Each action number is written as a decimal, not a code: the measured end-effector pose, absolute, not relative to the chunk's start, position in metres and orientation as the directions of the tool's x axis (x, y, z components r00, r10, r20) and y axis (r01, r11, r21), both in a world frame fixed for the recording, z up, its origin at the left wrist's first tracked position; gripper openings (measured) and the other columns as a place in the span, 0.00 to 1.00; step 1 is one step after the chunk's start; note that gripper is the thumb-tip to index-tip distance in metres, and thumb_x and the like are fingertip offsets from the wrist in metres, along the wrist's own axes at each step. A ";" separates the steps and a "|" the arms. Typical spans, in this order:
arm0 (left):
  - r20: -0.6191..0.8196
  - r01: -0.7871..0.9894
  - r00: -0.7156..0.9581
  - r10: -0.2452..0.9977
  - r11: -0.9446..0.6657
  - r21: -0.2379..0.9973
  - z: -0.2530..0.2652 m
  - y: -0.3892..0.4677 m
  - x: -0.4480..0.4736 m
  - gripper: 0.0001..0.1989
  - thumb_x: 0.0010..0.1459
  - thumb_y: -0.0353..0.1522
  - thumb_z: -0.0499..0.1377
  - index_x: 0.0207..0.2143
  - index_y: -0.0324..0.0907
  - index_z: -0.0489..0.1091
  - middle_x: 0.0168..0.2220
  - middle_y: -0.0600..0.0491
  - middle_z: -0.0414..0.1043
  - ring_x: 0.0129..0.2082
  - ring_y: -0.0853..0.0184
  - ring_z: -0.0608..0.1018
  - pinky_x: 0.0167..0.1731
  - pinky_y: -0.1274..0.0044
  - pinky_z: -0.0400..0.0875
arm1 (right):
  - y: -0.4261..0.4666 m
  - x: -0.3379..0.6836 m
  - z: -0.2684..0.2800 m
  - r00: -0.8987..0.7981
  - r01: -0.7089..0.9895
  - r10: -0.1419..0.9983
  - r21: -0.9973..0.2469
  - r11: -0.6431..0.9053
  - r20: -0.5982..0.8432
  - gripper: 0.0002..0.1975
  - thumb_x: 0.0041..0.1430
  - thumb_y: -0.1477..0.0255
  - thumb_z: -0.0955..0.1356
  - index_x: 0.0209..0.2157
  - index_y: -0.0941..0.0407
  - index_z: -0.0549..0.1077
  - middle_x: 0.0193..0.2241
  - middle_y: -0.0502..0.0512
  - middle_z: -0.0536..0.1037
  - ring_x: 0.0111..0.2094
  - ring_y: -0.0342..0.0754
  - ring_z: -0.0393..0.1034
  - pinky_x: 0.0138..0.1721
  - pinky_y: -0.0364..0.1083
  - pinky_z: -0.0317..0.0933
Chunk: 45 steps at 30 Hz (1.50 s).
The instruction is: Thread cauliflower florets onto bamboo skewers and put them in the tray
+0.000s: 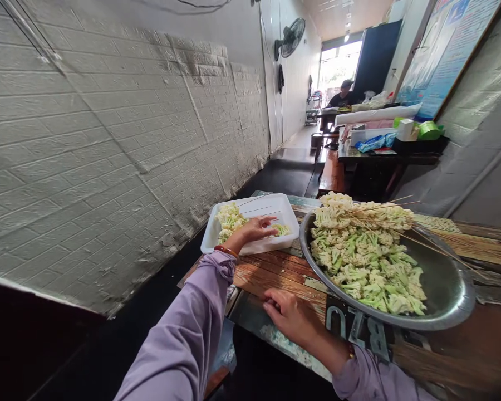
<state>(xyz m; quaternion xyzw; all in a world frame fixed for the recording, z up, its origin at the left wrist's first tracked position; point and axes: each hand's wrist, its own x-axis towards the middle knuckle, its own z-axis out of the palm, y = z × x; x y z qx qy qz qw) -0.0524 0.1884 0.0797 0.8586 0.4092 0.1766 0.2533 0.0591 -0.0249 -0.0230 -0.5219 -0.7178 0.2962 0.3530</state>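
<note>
My left hand [256, 229] reaches over a white plastic tray [290, 209], its fingers stretched out and apart with nothing held in them. Cauliflower florets [230, 220] lie at the tray's left end, with thin skewers across it. Just past my fingertips is a smaller cauliflower piece [280, 229]. Low over the table's near edge, my right hand [290, 317] is loosely curled, and no object shows in its fingers. To its right, a large metal basin [446, 303] holds a heap of cut cauliflower [371, 262], with several loose skewers [438, 248] resting on top.
The wooden table [275, 273] has painted letters near its front edge. A brick-patterned wall [108, 150] runs along the left. Beyond stand a bench [332, 170] and another table carrying a blue packet [376, 143] and green tape [429, 131]. A person [343, 97] sits farther back.
</note>
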 end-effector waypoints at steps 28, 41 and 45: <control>0.049 0.877 0.473 0.880 -0.465 -0.124 0.075 0.229 -0.077 0.26 0.68 0.40 0.40 0.62 0.45 0.63 0.64 0.46 0.61 0.62 0.56 0.64 0.63 0.62 0.49 | -0.031 0.069 0.005 -0.259 0.574 0.960 -0.782 0.244 0.109 0.09 0.64 0.69 0.64 0.43 0.49 0.75 0.39 0.46 0.81 0.41 0.45 0.75 0.43 0.43 0.64; 0.077 0.953 0.302 0.950 -0.301 -0.032 0.068 0.264 -0.096 0.22 0.64 0.43 0.50 0.58 0.52 0.68 0.68 0.49 0.53 0.66 0.39 0.50 0.56 0.40 0.39 | -0.025 0.075 0.012 -0.271 0.644 0.955 -0.714 0.275 0.123 0.10 0.64 0.66 0.64 0.45 0.47 0.75 0.40 0.45 0.82 0.42 0.45 0.76 0.38 0.42 0.63; 0.166 0.934 0.354 0.920 -0.357 -0.012 0.064 0.271 -0.097 0.25 0.59 0.44 0.56 0.57 0.49 0.69 0.66 0.46 0.57 0.66 0.37 0.50 0.55 0.38 0.37 | -0.023 0.080 0.016 -0.275 0.657 0.953 -0.700 0.280 0.124 0.12 0.64 0.64 0.64 0.46 0.48 0.75 0.41 0.46 0.82 0.42 0.46 0.76 0.37 0.43 0.63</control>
